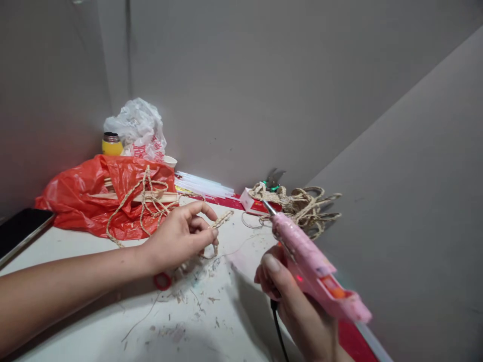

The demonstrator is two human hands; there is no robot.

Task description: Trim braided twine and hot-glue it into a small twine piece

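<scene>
My left hand pinches a braided straw cord between thumb and fingers, its short end poking out to the right. Loops of similar cord lie behind that wrist; whether they join the held piece is hidden. In my right hand is a pink hot glue gun, its metal nozzle pointing up and left, apart from the cord. A red light glows on its side, and a black cable hangs below. Partly under my left wrist shows a red ring-shaped handle.
A red plastic bag holding wooden sticks lies at left, beside a phone. Behind are a yellow jar, a white bag and clear glue sticks. Coiled braided cord sits against the right wall. Scraps litter the white table.
</scene>
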